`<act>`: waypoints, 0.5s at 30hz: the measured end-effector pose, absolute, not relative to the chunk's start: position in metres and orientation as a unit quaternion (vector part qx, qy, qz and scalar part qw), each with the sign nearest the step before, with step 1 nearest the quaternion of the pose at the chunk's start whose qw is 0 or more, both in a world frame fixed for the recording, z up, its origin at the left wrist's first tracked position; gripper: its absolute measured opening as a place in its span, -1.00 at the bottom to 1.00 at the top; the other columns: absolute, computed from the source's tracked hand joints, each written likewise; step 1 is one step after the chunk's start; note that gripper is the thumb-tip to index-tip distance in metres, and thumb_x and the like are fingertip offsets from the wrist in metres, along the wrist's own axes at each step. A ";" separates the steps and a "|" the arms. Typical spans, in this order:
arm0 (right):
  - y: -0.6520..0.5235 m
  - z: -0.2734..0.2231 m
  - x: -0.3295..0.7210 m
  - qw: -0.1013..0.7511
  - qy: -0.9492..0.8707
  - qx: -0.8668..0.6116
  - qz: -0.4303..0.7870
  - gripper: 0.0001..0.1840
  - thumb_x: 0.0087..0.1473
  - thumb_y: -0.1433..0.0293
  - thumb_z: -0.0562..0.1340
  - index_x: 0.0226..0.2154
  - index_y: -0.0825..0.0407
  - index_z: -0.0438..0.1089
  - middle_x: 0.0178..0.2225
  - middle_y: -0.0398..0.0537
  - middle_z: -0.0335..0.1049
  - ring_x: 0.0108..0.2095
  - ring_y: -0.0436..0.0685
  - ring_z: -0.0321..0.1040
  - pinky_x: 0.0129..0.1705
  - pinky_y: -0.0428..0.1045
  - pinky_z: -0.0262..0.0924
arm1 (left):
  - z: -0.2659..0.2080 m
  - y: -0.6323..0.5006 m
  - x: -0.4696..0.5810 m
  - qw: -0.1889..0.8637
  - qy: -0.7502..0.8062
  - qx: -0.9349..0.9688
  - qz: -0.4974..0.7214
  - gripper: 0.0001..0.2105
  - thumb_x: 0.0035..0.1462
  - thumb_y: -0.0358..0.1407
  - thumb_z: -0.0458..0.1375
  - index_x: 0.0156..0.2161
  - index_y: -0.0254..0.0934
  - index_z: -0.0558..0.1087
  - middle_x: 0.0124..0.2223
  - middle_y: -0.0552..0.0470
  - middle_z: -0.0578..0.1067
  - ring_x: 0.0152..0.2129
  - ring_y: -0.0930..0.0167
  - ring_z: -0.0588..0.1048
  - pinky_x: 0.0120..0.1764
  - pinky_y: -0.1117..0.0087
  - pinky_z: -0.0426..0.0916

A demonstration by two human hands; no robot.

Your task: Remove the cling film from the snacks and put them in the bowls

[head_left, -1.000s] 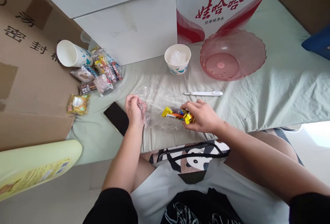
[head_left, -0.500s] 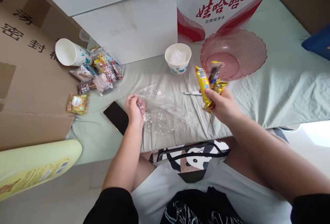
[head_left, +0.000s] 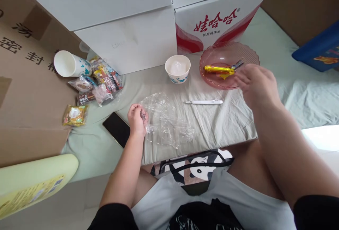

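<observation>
My left hand [head_left: 137, 118] is closed around the gathered end of a clear plastic bag [head_left: 166, 122], which lies crumpled across the cloth to its right. At the right, my right hand [head_left: 258, 83] hovers by the near right rim of a pink ribbed bowl [head_left: 209, 55], its fingers apart and somewhat blurred. Yellow-wrapped snacks [head_left: 218, 69] are inside the bowl, and a dark-wrapped snack [head_left: 239, 64] shows close to my fingertips. A white pen-shaped cutter [head_left: 203, 102] lies between the bag and the bowl.
A paper cup [head_left: 178, 78] holding clumped clear plastic stands behind the bag. Left are a tipped paper cup [head_left: 71, 64], several packaged snacks [head_left: 104, 78], a yellow packet [head_left: 75, 115] and a black phone [head_left: 116, 128]. White cartons [head_left: 127, 42] stand behind; a blue object [head_left: 317, 51] is at right.
My right hand has moved right and back to the bowl and let go of the yellow-wrapped snacks, which are now in it. My left hand still grips the bag. The view has shifted slightly.
</observation>
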State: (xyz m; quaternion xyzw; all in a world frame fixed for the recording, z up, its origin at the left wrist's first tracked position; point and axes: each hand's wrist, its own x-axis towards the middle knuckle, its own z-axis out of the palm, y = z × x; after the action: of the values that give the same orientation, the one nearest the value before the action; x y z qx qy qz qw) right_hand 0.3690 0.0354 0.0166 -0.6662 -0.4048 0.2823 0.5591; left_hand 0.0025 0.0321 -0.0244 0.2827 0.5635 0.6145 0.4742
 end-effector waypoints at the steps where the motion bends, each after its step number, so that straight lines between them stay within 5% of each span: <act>1: 0.027 0.015 0.366 0.522 -0.450 -0.695 0.205 -0.64 0.11 0.13 0.24 -0.08 -0.06 0.42 0.00 0.11 0.49 0.16 0.36 0.37 0.24 0.37 0.22 | -0.024 0.032 0.003 0.474 0.563 0.284 0.615 -0.74 -0.27 -0.24 0.30 -0.49 -0.21 0.29 -0.67 0.29 0.26 -0.85 0.61 0.13 -0.82 0.57 -0.14; 4: 0.008 0.007 0.362 0.335 -0.586 -0.735 0.066 -0.48 0.02 0.18 0.31 0.06 -0.09 0.47 0.13 0.12 0.48 0.33 0.55 0.12 0.33 0.59 -0.20 | -0.024 0.030 0.003 0.478 0.561 0.289 0.611 -0.75 -0.25 -0.24 0.30 -0.49 -0.21 0.29 -0.66 0.29 0.27 -0.85 0.61 0.14 -0.83 0.57 -0.13; 7: 0.005 -0.006 0.364 0.207 -0.636 -0.741 0.054 -0.66 0.16 0.19 0.21 -0.07 -0.09 0.54 -0.02 0.18 0.53 0.23 0.61 0.19 0.20 0.64 -0.18 | -0.023 0.027 0.004 0.485 0.558 0.290 0.608 -0.75 -0.23 -0.25 0.30 -0.47 -0.21 0.29 -0.65 0.29 0.28 -0.83 0.60 0.18 -0.82 0.57 -0.13; 11: 0.019 -0.022 0.358 0.175 -0.660 -0.730 0.022 -0.67 0.28 0.27 0.08 -0.32 -0.01 0.53 -0.24 0.16 0.51 -0.04 0.44 0.35 0.12 0.51 0.00 | -0.022 0.025 0.005 0.506 0.547 0.294 0.599 -0.74 -0.22 -0.25 0.29 -0.45 -0.20 0.26 -0.63 0.28 0.29 -0.84 0.61 0.18 -0.82 0.57 -0.13; 15: 0.029 -0.028 0.335 0.257 -0.696 -0.670 0.028 -0.68 0.25 0.34 0.08 -0.09 -0.01 0.51 -0.06 0.20 0.51 0.06 0.48 0.35 0.18 0.55 0.03 | -0.020 0.024 0.005 0.564 0.547 0.304 0.539 -0.74 -0.21 -0.25 0.26 -0.41 -0.19 0.26 -0.62 0.27 0.33 -0.84 0.58 0.21 -0.83 0.58 -0.14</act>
State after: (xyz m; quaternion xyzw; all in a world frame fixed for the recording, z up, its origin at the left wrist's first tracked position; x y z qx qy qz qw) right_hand 0.3353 0.0287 -0.0276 -0.6704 -0.6957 0.0279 0.2565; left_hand 0.0052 0.0243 -0.0205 0.3039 0.5473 0.5390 0.5636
